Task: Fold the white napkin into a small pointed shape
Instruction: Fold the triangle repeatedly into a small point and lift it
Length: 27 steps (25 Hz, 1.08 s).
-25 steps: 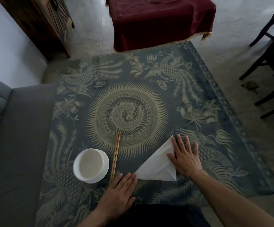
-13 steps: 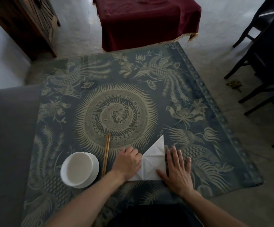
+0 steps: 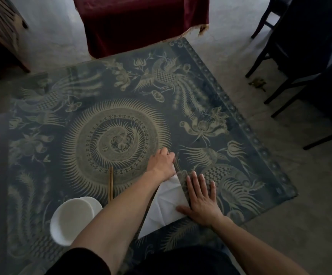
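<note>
**Napkin half-folded, both hands pressing it flat**

On the patterned counter, the white napkin lies near the front edge, already a creased triangle. The left hand is curled on its far tip; the right hand lies flat, fingers spread, on its right edge. Further narrowing folds likely remain.

Dim, soft light; brightest on the far floor. Wide-angle bending at the edges, slight blur throughout, faint shadows.
</note>
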{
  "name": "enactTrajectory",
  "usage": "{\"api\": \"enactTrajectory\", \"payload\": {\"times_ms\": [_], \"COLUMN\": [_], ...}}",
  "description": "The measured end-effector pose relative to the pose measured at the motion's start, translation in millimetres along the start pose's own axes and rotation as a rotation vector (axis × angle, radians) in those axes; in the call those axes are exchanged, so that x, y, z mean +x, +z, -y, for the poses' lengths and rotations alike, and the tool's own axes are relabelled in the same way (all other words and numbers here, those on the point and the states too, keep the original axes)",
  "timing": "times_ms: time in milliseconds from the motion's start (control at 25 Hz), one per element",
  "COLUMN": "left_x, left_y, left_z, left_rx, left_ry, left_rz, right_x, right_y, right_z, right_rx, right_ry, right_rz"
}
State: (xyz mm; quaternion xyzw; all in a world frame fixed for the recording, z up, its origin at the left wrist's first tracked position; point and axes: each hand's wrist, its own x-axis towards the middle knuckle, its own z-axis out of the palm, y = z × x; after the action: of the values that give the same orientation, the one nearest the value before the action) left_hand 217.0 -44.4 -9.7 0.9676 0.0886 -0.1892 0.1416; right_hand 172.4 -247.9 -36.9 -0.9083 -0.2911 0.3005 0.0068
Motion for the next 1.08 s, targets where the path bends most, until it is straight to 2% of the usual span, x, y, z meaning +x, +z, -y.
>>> {"api": "enactTrajectory", "payload": {"times_ms": [120,560,800,1080], "left_x": [-3,-19,-26,-43], "left_y": [1,7,-20,-33], "left_z": [-1,9,10,15], "left_rx": [-0.039,-0.485,-0.455,-0.486], "left_ry": [-0.023,-0.146,0.064,0.185], "left_rz": [0.053,0.082,0.016,-0.119], "right_x": [1,0,2,5], "right_y": [0,-2,-1,-9], "right_z": [-1,1,-1,12], "right_rx": [0.020,0.021,0.056,0.205], "right_ry": [-0.011,-0.014,-0.013,0.031], "right_rz": [0.005,0.025,0.018,-0.352]}}
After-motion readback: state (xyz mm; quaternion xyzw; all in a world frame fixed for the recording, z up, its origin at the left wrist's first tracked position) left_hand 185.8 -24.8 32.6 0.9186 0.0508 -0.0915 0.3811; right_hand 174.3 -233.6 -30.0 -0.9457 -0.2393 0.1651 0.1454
